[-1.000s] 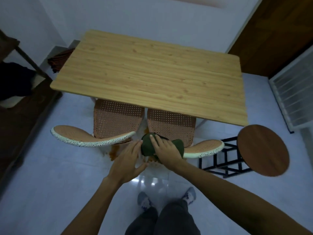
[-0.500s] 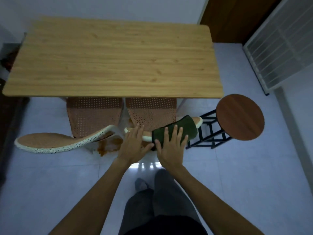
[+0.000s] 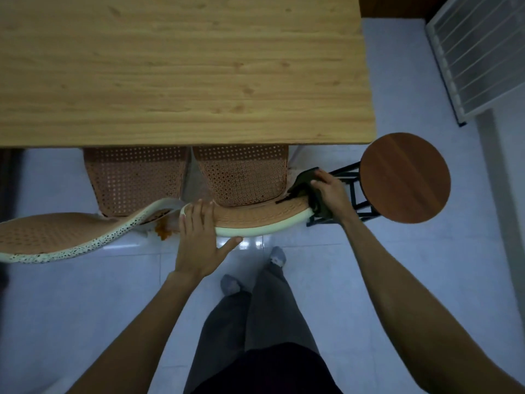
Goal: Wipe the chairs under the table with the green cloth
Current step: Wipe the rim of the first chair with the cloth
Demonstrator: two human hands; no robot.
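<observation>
Green cloth (image 3: pixel 308 191) bunched under right hand (image 3: pixel 329 191) at right chair (image 3: pixel 255 214) backrest end, fingers curled gripping; left hand (image 3: pixel 199 237) flat, fingers spread, steadying rim. Risk: cloth snagging, sliding off rounded end.

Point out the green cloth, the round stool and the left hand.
green cloth (image 3: pixel 305 180): head view, upper fold.
round stool (image 3: pixel 404 177): head view, seat centre.
left hand (image 3: pixel 197 237): head view, back of hand.

Readable text: none in view
Labels or brands: none can be made out
Numbers or signs: none can be made out
</observation>
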